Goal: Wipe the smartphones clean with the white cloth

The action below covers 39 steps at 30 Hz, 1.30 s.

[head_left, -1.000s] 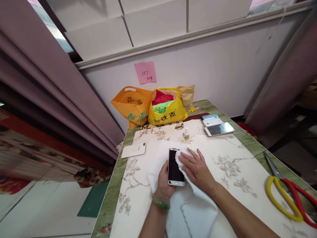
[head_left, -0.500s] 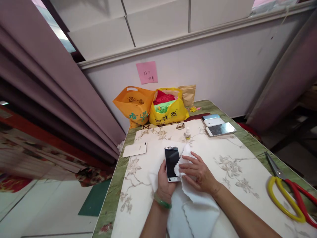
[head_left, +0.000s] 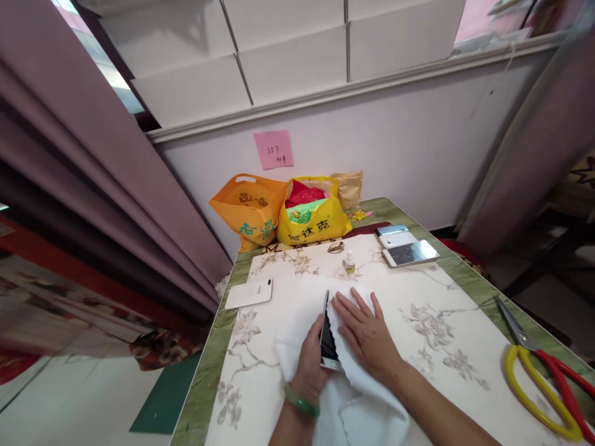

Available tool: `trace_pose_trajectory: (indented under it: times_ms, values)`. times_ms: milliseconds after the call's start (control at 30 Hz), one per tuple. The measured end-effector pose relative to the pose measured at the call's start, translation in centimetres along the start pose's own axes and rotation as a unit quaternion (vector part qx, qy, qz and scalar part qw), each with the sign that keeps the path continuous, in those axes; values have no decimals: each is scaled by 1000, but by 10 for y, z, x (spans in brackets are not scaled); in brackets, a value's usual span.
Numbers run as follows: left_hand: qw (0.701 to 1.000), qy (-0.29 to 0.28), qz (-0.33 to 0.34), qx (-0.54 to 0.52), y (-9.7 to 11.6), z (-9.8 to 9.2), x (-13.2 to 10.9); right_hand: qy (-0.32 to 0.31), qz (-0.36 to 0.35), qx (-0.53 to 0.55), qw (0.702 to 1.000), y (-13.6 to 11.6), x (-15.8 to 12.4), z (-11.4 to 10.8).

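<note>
My left hand grips a white-framed smartphone with a dark screen, tilted on its long side. A jade-green bangle circles the left wrist. My right hand is open, its fingers stretched flat on a pale blue-white cloth and pressing it over the phone's screen. The cloth hides the screen's right part, and its scalloped edge runs down the glass. Further cloth lies beneath both hands.
A white phone lies face down at left. Several phones, one silver-framed, rest at back right. A small bottle stands ahead. Scissors lie at right. Orange and yellow bags stand at the back.
My right hand has flattened and brought the cloth further over the screen. The phone has tilted onto its side in my left hand. The camera view has shifted slightly.
</note>
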<state>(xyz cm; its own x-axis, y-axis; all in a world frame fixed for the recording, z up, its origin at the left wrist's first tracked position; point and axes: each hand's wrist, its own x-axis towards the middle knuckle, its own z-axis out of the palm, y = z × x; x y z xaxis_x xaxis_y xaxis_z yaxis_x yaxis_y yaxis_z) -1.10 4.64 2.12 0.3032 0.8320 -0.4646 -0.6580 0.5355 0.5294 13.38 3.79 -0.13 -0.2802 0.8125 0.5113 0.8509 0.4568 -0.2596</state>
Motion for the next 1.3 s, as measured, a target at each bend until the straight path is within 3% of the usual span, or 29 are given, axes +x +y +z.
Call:
trace_pose_trajectory:
  times_ms: [100, 233, 400, 500, 667, 867, 933, 1000, 1133, 1300]
  values:
    - [1000, -7, -9, 1, 1, 0, 0, 39, 17, -13, 999, 1, -1, -1]
    - [999, 22, 24, -35, 3, -4, 4, 50, -50, 30, 997, -2, -2, -8]
    - [994, 33, 42, -91, 5, -10, 5, -26, -181, 123, 975, -8, -1, -19]
    - [994, 59, 39, -83, 5, -12, 3, -84, -216, 130, 964, -10, 1, -21]
    - [997, 47, -1, -59, 2, -10, 5, -104, -154, 81, 979, -11, 3, -9]
    - [999, 5, 12, -47, 0, -7, 7, -20, -25, 41, 999, -9, 0, 1]
    - [998, 13, 20, -56, 2, -8, 7, 2, -34, 56, 998, -8, -1, -1]
    - [997, 16, 30, -75, 3, -9, 7, -1, -87, 92, 992, -7, -3, -5]
    - [996, 11, 15, -82, 5, -9, 5, -57, -187, 146, 970, -6, -3, -15]
    - [998, 24, 8, -51, 2, -6, 3, -103, -159, 104, 976, -8, 3, -11]
